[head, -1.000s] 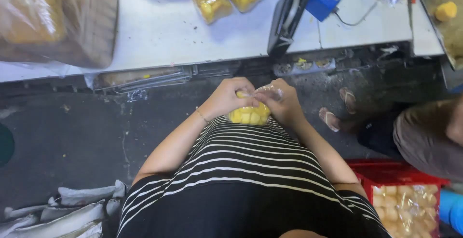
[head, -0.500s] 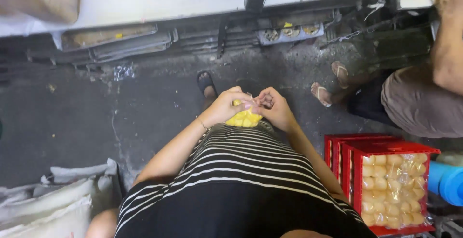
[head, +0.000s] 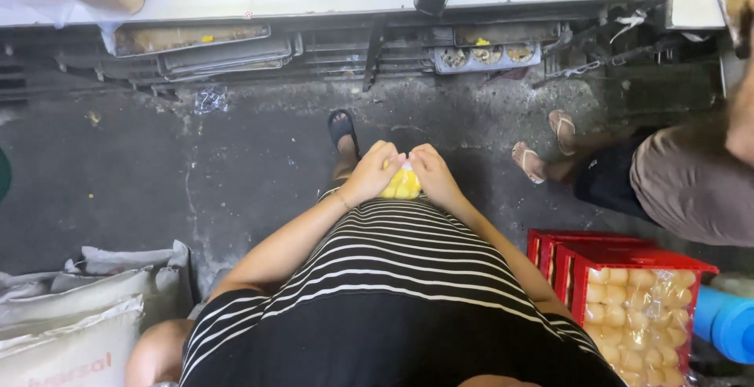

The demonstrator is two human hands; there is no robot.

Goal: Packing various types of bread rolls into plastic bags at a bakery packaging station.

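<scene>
Lying at far left, pale sacks (head: 75,308); left hand (head: 369,173) and right hand (head: 433,175) both pinched on yellow bag (head: 401,184) at waist, over dark floor (head: 236,159); red crate (head: 638,301) of buns right.

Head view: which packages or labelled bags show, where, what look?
Small clear bag of yellow buns: centre, held between left hand and right hand.
Red crate: lower right, square, holds clear-wrapped pale buns.
Sacks: lower left, off-white, stacked, red print.
</scene>
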